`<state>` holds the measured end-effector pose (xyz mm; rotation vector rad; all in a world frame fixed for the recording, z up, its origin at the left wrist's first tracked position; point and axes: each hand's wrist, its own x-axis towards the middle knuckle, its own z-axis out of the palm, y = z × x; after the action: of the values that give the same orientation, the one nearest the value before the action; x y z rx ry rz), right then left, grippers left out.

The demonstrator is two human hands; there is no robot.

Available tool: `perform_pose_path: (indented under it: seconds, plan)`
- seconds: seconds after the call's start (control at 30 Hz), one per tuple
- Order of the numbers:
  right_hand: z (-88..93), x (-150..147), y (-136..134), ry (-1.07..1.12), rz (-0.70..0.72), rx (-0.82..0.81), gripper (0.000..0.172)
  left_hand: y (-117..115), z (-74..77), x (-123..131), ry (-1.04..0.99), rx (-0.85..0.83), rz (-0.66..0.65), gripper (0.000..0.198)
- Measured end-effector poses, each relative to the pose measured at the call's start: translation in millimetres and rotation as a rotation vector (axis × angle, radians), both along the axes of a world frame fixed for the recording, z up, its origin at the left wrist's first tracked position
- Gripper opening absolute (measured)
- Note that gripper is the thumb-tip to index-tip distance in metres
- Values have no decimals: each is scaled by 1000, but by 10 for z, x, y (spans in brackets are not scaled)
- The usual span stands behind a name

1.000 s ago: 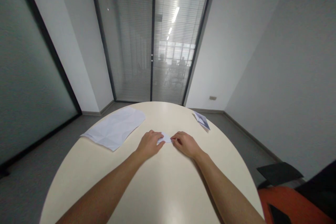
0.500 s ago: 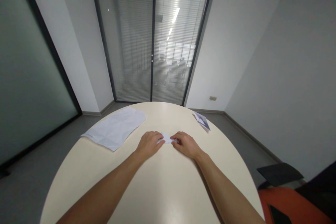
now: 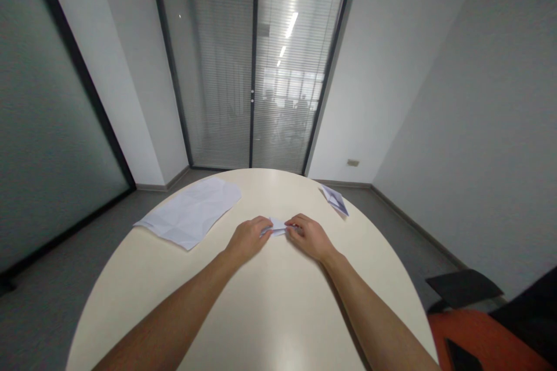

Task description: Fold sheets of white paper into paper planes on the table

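Note:
Between my two hands is a small piece of folded white paper (image 3: pixel 278 227), low over the table or resting on it. My left hand (image 3: pixel 251 237) pinches its left end between thumb and fingers. At the right end, the fingers of my right hand (image 3: pixel 308 236) are closed on the paper too. Both ends of the paper are partly hidden by my fingers. A fold line or raised edge runs across its middle.
A large creased sheet of white paper (image 3: pixel 195 208) lies at the left of the round cream table (image 3: pixel 265 301). Another folded paper (image 3: pixel 335 200) lies near the far right edge. An orange and black chair (image 3: pixel 474 330) stands at the lower right.
My right hand has shifted slightly up and to the right. The folded paper now shows an edge lifted or turned across its middle. My left hand has barely moved.

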<state>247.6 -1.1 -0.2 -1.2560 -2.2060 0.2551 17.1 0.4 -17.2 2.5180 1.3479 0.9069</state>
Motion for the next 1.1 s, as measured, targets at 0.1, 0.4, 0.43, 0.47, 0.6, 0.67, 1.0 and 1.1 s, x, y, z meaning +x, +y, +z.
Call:
perform_pose_path:
  seconds: [0.1, 0.4, 0.43, 0.47, 0.6, 0.67, 1.0, 1.1]
  plan:
    - [-14, 0, 24, 55, -19, 40, 20, 2, -14, 18, -132, -20, -36, 22]
    - [-17, -20, 33, 136, -37, 94, 19, 0, -36, 53, -341, -51, -102, 27]
    - [-16, -21, 36, 135, -35, 97, 19, 6, -36, 55, -355, -58, -103, 26]
    - [-16, -22, 39, 134, -33, 100, 19, 13, -36, 57, -371, -70, -100, 24]
    - [-18, -30, 47, 137, -18, 103, 19, 49, -46, 59, -416, -125, -54, 22]
    - [-15, -39, 39, 137, 2, 98, 20, 66, -55, 54, -431, -152, -34, 23]
    - [-38, -80, -10, 137, 101, 66, 26, 68, -30, 54, -504, -265, 56, 26]
    - [-54, -79, -3, 127, 114, 59, 30, 74, -34, 53, -533, -315, 82, 25]
